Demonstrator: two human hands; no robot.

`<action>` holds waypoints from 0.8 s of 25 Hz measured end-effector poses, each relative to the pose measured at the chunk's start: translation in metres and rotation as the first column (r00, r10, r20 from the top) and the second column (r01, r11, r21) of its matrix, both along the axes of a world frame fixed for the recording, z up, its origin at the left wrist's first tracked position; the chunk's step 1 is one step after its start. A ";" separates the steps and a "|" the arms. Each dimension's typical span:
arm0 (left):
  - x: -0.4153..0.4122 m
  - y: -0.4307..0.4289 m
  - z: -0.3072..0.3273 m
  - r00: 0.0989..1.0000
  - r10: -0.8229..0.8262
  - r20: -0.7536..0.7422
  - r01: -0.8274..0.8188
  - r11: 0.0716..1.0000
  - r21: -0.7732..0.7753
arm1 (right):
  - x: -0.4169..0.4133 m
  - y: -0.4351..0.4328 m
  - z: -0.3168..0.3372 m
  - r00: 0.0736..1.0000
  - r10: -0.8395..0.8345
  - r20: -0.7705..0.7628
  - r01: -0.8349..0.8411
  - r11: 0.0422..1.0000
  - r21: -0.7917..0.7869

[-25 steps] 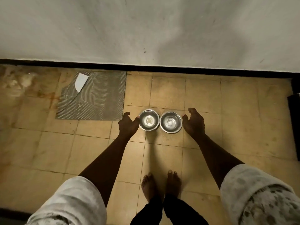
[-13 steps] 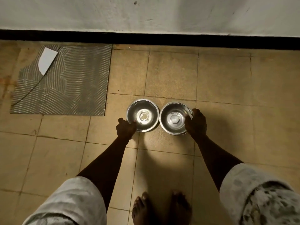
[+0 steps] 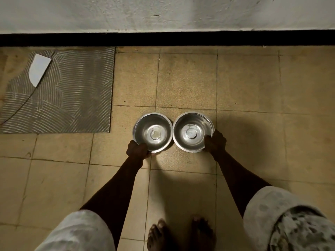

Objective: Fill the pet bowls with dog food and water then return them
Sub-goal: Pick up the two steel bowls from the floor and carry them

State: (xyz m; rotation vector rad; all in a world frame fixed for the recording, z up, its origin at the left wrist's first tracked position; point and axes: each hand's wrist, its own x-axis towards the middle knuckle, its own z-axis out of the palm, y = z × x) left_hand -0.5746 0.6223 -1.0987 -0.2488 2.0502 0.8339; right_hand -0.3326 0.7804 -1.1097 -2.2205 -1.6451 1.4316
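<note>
Two round steel pet bowls sit side by side over the tiled floor, rims touching, both with nothing inside. My left hand [image 3: 137, 149] grips the near-left rim of the left bowl [image 3: 154, 132]. My right hand [image 3: 215, 143] grips the near-right rim of the right bowl [image 3: 192, 131], thumb inside the rim. Whether the bowls rest on the floor or are slightly raised I cannot tell.
A white wall with a black skirting strip [image 3: 163, 38] runs across the back. A grey patch of ridged tile adhesive [image 3: 68, 98] with a white tile shard [image 3: 39, 69] lies at the left. My bare feet [image 3: 181, 234] stand just behind the bowls.
My hands went from open beside the bowls to closed on their rims. The view has come closer, so bowls and hands look larger.
</note>
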 end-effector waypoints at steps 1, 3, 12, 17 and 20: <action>0.002 -0.002 0.022 1.000 0.024 0.000 -0.024 1.000 0.017 | 0.002 -0.006 0.019 0.998 -0.052 -0.045 0.051 0.999 -0.018; 0.007 -0.009 0.073 0.999 0.025 -0.036 -0.025 0.999 0.026 | 0.011 -0.020 0.067 0.984 -0.136 -0.112 0.134 0.991 -0.029; 0.030 -0.057 0.382 0.973 -0.207 -0.102 0.209 0.978 0.016 | 0.076 -0.087 0.370 0.970 -0.209 -0.126 0.203 0.977 -0.059; 0.054 -0.090 0.538 0.972 -0.208 -0.109 0.220 0.969 0.110 | 0.107 -0.121 0.531 0.951 -0.231 -0.203 0.229 0.973 -0.036; 0.070 -0.111 0.604 0.957 -0.258 -0.130 0.277 0.947 0.163 | 0.127 -0.144 0.602 0.942 -0.227 -0.245 0.230 0.973 -0.020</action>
